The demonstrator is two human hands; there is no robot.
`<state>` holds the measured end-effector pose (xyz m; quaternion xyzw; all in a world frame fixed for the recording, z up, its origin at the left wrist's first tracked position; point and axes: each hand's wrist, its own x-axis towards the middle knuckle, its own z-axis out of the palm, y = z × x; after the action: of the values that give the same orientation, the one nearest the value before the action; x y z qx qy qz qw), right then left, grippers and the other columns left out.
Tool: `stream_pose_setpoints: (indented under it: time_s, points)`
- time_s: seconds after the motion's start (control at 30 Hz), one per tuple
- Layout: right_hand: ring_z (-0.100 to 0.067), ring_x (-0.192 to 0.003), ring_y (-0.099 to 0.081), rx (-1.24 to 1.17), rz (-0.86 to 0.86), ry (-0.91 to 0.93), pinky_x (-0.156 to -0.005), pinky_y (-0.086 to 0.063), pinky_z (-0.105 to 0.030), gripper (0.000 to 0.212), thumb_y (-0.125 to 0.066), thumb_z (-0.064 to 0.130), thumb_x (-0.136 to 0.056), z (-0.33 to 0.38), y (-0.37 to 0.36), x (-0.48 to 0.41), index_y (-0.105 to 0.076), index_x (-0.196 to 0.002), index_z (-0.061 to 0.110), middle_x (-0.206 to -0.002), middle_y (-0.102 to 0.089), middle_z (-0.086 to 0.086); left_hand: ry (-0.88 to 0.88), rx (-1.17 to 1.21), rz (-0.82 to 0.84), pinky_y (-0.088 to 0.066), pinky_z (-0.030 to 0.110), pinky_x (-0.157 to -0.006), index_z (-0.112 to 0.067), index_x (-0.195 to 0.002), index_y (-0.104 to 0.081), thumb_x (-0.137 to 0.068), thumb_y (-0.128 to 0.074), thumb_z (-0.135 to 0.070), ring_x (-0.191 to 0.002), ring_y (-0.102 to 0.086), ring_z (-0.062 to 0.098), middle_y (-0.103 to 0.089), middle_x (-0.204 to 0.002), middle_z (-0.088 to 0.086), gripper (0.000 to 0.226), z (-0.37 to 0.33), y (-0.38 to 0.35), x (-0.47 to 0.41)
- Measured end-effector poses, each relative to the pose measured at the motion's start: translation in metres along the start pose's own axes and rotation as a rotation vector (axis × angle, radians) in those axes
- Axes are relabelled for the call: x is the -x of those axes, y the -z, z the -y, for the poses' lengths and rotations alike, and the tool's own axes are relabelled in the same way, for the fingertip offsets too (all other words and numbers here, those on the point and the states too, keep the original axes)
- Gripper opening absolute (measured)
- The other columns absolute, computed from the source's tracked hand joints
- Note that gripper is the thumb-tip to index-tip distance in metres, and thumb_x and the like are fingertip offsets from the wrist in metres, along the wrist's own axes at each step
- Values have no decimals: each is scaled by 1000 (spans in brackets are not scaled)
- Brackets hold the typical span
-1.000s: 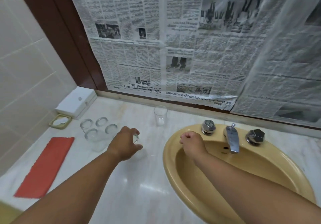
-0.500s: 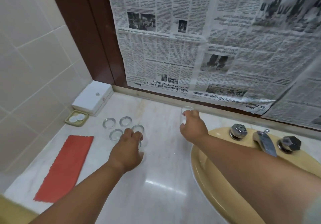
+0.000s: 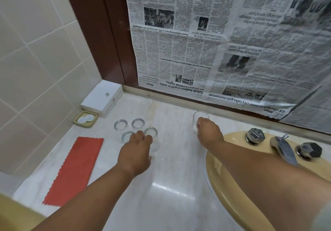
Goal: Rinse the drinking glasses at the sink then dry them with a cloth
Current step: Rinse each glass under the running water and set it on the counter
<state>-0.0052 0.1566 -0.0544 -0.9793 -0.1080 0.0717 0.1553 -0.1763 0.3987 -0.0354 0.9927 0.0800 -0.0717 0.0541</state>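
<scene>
Right hand [image 3: 208, 132] wrapped around lone glass [image 3: 200, 118] near counter's [image 3: 172, 186] back edge. Left hand [image 3: 136, 152] curled over glass cluster [image 3: 137, 123]; grasp unclear. Red cloth [image 3: 75, 168] near left edge.

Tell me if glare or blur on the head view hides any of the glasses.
Head view: a bright glare patch on the marble counter lies nearer than the clustered glasses, clear of them; their rims read sharp. The lone glass is faint against the pale counter, part hidden by the right hand. Newspaper blurs toward the right edge.
</scene>
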Motion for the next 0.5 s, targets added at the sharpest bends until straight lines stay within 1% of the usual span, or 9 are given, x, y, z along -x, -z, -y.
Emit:
stream_pose_setpoints:
  time_s: [0.07, 0.13, 0.2, 0.23, 0.27, 0.33, 0.37, 0.43, 0.5]
  points:
    - [-31, -81, -55, -18, -49, 47, -65, -41, -35, 18, -46, 0, -96, -6, -1, 5, -49, -88, 17, -92, -59, -7, 0, -58, 7, -54, 35, -80, -23, -136, -51, -89, -69, -38, -116, -53, 26, -49, -130, 4, 52, -4, 2, -1]
    - [-33, -81, -56, -68, -110, 96, -67, -46, -39, 17, -49, 4, -100, -14, -1, 10, -51, -88, 16, -90, -59, -7, 19, -136, 3, -49, 34, -85, -22, -136, -50, -90, -69, -42, -114, -56, 27, -51, -129, 5, 53, -11, 6, -1]
    - [-32, -79, -55, -133, -184, 111, -68, -49, -42, 16, -52, 7, -100, -28, 4, 20, -54, -86, 15, -87, -60, -6, 32, -193, -35, -48, 36, -89, -20, -135, -50, -91, -69, -49, -115, -57, 28, -54, -128, 6, 56, -30, 12, -2]
    - [-32, -79, -56, -155, -215, 124, -68, -49, -43, 15, -54, 8, -100, -34, 6, 26, -57, -86, 13, -87, -61, -6, 37, -181, -72, -48, 38, -90, -20, -134, -52, -91, -68, -53, -115, -57, 28, -56, -128, 6, 56, -39, 16, -2]
    - [-32, -80, -56, -174, -243, 133, -67, -49, -43, 15, -54, 11, -100, -43, 10, 33, -59, -86, 12, -86, -62, -6, 21, -137, -118, -49, 39, -89, -20, -130, -56, -92, -67, -55, -114, -59, 28, -58, -126, 6, 53, -54, 20, -5]
    - [-31, -83, -58, -194, -276, 145, -70, -50, -44, 16, -53, 17, -100, -58, 15, 50, -61, -87, 13, -87, -63, -4, -49, 42, -200, -52, 39, -86, -20, -122, -65, -95, -65, -53, -107, -62, 27, -62, -118, 4, 42, -83, 26, -10]
    - [-30, -85, -59, -198, -286, 131, -72, -50, -44, 16, -52, 20, -99, -72, 19, 62, -63, -89, 14, -89, -64, -3, -103, 140, -203, -53, 38, -85, -20, -119, -66, -97, -63, -51, -106, -62, 25, -63, -116, 3, 38, -105, 27, -14]
    - [-26, -89, -59, -189, -312, 119, -74, -50, -43, 16, -53, 23, -99, -96, 20, 85, -66, -93, 18, -93, -66, 0, -170, 308, -132, -53, 37, -86, -23, -117, -65, -101, -59, -49, -105, -61, 21, -61, -114, -2, 31, -140, 23, -21]
    - [-24, -89, -59, -180, -347, 99, -74, -51, -40, 15, -54, 24, -99, -126, 21, 111, -68, -95, 19, -93, -66, 3, -208, 418, -32, -53, 36, -84, -25, -110, -65, -102, -58, -48, -99, -61, 17, -60, -108, -6, 25, -178, 14, -31]
